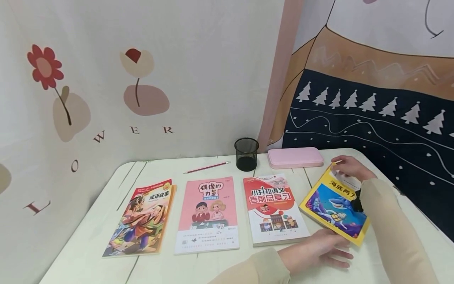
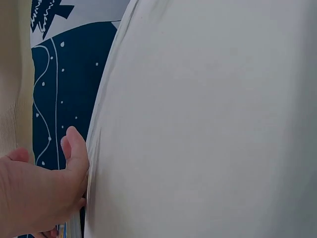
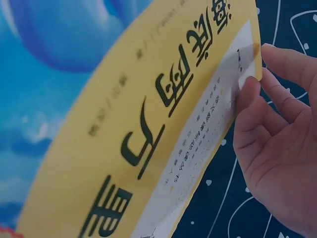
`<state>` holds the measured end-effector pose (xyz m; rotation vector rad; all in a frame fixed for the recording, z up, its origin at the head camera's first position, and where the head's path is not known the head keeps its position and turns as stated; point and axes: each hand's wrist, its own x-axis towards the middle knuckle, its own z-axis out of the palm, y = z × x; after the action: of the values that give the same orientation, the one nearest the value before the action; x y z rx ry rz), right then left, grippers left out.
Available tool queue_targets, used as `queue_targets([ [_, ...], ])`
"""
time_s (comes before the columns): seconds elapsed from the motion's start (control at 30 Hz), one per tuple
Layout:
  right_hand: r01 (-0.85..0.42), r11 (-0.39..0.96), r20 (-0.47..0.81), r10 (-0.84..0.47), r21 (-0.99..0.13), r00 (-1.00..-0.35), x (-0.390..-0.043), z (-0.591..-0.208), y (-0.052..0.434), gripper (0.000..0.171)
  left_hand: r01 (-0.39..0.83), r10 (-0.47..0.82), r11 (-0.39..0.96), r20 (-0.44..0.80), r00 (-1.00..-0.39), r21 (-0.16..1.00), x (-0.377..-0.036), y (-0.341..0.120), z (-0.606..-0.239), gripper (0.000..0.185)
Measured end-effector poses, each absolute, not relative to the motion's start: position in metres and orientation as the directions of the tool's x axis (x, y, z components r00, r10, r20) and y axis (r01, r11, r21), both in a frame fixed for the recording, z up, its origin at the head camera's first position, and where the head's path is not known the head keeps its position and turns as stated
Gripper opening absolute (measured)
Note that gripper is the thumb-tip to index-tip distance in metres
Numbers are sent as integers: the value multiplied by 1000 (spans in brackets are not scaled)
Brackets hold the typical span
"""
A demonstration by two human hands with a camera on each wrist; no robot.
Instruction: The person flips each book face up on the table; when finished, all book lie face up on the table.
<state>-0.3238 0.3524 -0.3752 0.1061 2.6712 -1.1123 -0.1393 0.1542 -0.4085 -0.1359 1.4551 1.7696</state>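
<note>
Four books lie in a row on the pale tabletop, and we have both hands on the rightmost one, the yellow book with a blue undersea cover showing a shark and turtle. It sits skewed near the right edge, its far corner lifted. Our right hand pinches that far corner, its fingers curled over the cover's edge with a white page showing beneath. Our left hand lies with fingers straight at the near corner, touching it and gripping nothing. We judge the book light, thin and floppy, its glossy cover likely slippery; holding it at the spine or with a hand under the middle would keep it from sagging. Behind stand a black mesh cup, a pink case and a red pencil.
</note>
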Motion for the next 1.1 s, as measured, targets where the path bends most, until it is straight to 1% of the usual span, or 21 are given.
queue_targets([
  [0.1,170,711,-287,-46,-682,-957,-323,-379,353,57,-629,510,49,-561,-652,776,-138,154,-407,17],
  [0.27,145,720,-302,-94,-679,-949,-316,-379,356,57,-595,512,107,-557,-654,797,-139,151,-402,23],
  [0.37,131,706,-291,-110,-696,-950,-311,-378,362,59,-525,546,157,-516,-660,837,-139,146,-397,26],
  [0.47,111,685,-261,-119,-721,-958,-306,-379,374,62,-382,603,223,-435,-668,897,-139,138,-390,25],
  [0.57,112,666,-236,-99,-737,-967,-303,-380,386,64,-174,631,277,-315,-709,945,-142,129,-384,22],
  [0.63,97,665,-216,-99,-740,-971,-299,-380,392,65,-13,634,318,-222,-741,948,-147,123,-382,22],
  [0.7,89,665,-204,-98,-741,-974,-294,-378,397,64,167,630,385,-125,-767,908,-154,117,-381,25],
  [0.77,76,663,-189,-101,-745,-977,-291,-379,404,65,339,629,454,-27,-777,824,-162,111,-379,29],
  [0.83,76,661,-180,-91,-747,-980,-292,-387,416,69,445,612,524,43,-790,726,-170,105,-379,32],
  [0.93,80,665,-169,-70,-742,-983,-307,-413,446,78,489,577,590,87,-812,642,-182,97,-378,36],
  [1.03,96,678,-175,-49,-729,-983,-321,-440,474,83,467,542,632,78,-837,618,-189,92,-378,40],
  [1.1,110,683,-183,-36,-722,-982,-321,-445,480,84,458,529,653,70,-846,603,-194,90,-379,41],
])
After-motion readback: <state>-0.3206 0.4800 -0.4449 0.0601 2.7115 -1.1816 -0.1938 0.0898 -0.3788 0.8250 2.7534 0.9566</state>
